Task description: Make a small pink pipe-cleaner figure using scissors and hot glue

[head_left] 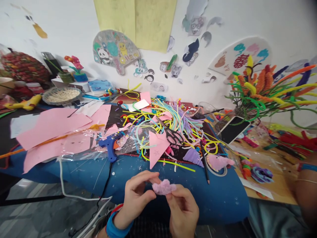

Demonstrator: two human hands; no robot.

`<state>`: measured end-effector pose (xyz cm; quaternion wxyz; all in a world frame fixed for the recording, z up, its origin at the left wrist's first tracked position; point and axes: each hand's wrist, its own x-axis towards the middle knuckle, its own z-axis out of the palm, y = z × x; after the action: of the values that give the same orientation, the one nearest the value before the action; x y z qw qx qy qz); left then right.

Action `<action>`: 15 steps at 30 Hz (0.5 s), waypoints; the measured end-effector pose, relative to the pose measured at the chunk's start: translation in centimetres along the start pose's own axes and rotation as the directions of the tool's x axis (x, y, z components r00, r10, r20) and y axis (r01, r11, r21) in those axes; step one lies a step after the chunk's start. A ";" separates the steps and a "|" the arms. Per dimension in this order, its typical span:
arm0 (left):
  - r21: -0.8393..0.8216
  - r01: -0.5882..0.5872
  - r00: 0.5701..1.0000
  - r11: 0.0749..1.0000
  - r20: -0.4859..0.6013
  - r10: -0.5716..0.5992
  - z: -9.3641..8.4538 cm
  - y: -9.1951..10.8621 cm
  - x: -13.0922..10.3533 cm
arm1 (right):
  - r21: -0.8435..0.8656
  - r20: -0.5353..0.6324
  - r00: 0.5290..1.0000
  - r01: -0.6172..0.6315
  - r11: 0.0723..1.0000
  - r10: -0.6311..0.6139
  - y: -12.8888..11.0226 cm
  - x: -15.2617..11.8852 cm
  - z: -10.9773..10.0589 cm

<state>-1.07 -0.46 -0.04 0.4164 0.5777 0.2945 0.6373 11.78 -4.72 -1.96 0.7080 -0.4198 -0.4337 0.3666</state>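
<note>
A small fuzzy pink piece (163,187), which looks like shaped chenille stem, is between my hands at the table's front edge. My right hand (183,209) pinches its right end between thumb and finger. Curled round its left end, my left hand (138,195) has a finger along the top and the thumb below; the exact contact is partly hidden. Beyond them lie a cut pink paper (158,148) with a star drawn on it, black scissors (174,135), a blue glue gun (110,145), a purple fuzzy cone (193,156), a pink stuffed shape (218,162) and a dark pencil (205,162).
Loose chenille stems (173,114) heap up mid-table. Pink sheets (56,124) spread leftward. A phone (231,129) leans near a bunch of bright stems (262,86). White cable (61,178) hangs off the front edge. Another person's arm (307,191) is at far right.
</note>
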 end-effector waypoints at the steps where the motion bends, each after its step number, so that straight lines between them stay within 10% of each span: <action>1: 0.001 0.002 1.000 1.000 0.023 -0.002 0.0 0.0 0.1 | -0.098 -0.017 0.994 0.102 0.990 -0.104 -0.1 0.1 -0.2; 8: 0.023 -0.137 0.930 0.990 0.347 0.121 -0.9 0.3 0.7 | -0.213 0.396 0.831 0.497 0.841 -0.391 -1.7 2.7 -2.0; 12: 0.104 -0.102 0.957 0.989 0.281 0.069 -1.1 1.3 1.2 | -0.358 0.535 0.620 0.782 0.511 -0.574 -1.8 4.1 -3.3; 15: -0.008 -0.104 0.958 0.995 0.270 0.102 -1.2 3.3 0.6 | -0.462 0.512 0.586 0.804 0.373 -0.628 -1.1 4.1 -4.5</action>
<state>-2.83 -1.41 2.90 0.4172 0.6748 0.2065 0.5727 17.60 -2.74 -0.89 0.5388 -0.3554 -0.7561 -0.1080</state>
